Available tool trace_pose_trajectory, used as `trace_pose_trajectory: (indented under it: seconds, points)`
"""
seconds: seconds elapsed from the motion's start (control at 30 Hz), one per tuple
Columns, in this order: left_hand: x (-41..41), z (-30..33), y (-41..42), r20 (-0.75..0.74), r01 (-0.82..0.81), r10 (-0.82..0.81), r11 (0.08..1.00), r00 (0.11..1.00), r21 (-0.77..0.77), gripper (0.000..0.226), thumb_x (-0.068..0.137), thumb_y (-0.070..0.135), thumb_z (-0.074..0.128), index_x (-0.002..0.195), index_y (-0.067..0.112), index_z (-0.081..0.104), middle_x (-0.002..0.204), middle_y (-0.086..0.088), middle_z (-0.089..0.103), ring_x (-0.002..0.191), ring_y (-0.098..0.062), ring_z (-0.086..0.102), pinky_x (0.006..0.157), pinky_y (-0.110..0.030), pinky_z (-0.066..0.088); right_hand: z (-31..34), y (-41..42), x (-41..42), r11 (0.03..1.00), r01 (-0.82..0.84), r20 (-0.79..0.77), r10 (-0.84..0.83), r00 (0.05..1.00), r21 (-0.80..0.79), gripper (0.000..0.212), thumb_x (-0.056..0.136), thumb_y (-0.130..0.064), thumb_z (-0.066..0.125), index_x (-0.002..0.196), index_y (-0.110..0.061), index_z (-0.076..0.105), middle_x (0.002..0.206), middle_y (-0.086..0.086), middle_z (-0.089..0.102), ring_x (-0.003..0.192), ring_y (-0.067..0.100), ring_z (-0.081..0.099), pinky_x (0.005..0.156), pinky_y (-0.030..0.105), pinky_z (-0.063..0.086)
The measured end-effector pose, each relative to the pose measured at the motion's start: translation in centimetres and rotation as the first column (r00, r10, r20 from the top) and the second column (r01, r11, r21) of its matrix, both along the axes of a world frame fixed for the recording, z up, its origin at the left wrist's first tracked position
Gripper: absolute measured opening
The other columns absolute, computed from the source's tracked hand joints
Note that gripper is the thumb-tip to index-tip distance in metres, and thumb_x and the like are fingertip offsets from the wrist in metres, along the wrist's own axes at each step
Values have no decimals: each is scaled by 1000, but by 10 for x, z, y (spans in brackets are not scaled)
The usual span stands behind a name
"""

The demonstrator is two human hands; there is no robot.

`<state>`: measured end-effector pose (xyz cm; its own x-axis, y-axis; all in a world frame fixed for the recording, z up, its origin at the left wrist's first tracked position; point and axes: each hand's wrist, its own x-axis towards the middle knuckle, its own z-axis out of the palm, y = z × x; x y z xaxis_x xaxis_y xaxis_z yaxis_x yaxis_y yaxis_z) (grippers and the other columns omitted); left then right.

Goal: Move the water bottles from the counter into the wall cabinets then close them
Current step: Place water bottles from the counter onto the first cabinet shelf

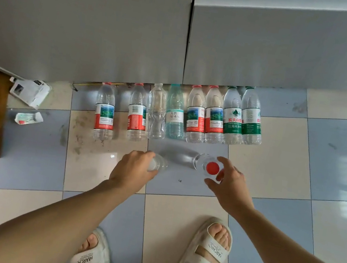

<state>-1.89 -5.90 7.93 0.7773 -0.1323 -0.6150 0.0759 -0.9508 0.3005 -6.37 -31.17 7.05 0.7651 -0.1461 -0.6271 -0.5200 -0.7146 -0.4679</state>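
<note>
My left hand [133, 168] grips a clear plastic bottle [159, 163] from above, cap hidden under my palm. My right hand [226, 185] curls around a clear red-capped bottle [208, 167], fingers on its shoulder. Both bottles stand on the blue-and-cream tiled floor [276, 171]. Behind them, a row of eight water bottles [180, 114] lines the grey cabinet doors [83, 20], some tops cut off by the door edge.

Ten water bottles [175, 111] — eight in a row, two held — two sandals [202, 254].
</note>
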Motion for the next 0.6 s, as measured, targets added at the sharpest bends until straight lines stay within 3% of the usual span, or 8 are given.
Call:
trace_pose_trajectory:
  seconds: [0.13,0.23,0.33,0.43,0.53,0.6]
  points:
    - [-21,-9,2,25,-119,124,981,992,-155,44,86,30,77,127,20,66,115,-2,69,98,-22,62,76,-28,45,-14,-1,0,994,103,-77,-101,992,22,86,80,-25,86,151,-21,36,123,7,55,100,16,51,87,33,47]
    - [-40,-26,0,-15,-309,312,932,950,-190,59,78,31,84,131,20,61,124,2,59,102,-18,58,82,-27,44,-28,4,1,981,173,-111,-163,980,85,101,75,-21,89,155,-27,28,138,13,47,114,30,58,103,47,50]
    - [-54,-54,-5,-136,-546,530,798,837,-254,88,69,31,93,145,23,49,134,0,49,115,-18,53,95,-27,44,-49,7,1,967,204,-109,-189,976,150,107,74,-13,89,157,-37,24,142,12,42,123,35,55,107,55,47]
    - [-62,-85,-9,-253,-668,621,649,741,-364,105,65,19,96,153,32,40,141,-1,47,128,-20,49,111,-34,41,-72,2,1,964,201,-82,-189,979,173,100,76,-8,87,154,-40,34,127,3,44,120,32,55,102,55,50]
    - [-63,-108,-11,-211,-692,677,592,705,-412,94,64,16,96,143,37,49,137,-2,53,126,-23,52,113,-44,43,-90,-6,0,967,173,-37,-169,985,187,88,73,-13,90,147,-35,47,132,2,48,123,31,52,108,53,44]
    - [-61,-111,-12,-153,-696,717,568,681,-439,79,61,15,97,122,44,56,133,-1,55,121,-23,55,108,-46,47,-94,-7,1,968,153,-7,-154,988,198,84,71,-20,92,143,-33,50,141,4,48,126,29,49,109,53,42]
